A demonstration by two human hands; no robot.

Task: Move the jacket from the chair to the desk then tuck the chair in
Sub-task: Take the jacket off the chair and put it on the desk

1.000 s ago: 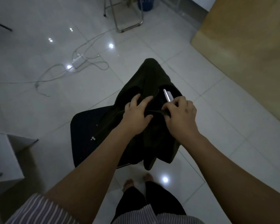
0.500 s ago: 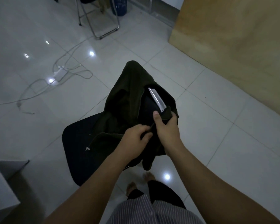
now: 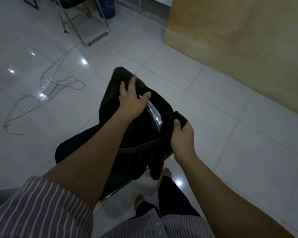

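Note:
A dark jacket (image 3: 110, 98) is draped over the backrest of a black chair (image 3: 70, 150) in the middle of the view. The chair's chrome back rail (image 3: 154, 113) shows between the folds. My left hand (image 3: 132, 98) reaches over the far part of the jacket at the top of the backrest, fingers spread and curling onto the cloth. My right hand (image 3: 181, 136) is shut on the jacket's near edge, pulling a fold up and toward me. The wooden desk (image 3: 239, 40) stands at the upper right.
A white power strip with tangled cables (image 3: 47, 85) lies on the tiled floor to the left. A metal-framed folding chair (image 3: 86, 26) and a blue bin (image 3: 107, 7) stand at the back. My bare feet (image 3: 167, 172) are just behind the chair.
My left hand has moved away from the right one, up to the far top of the backrest. The right hand has kept its grip and pulled its fold nearer.

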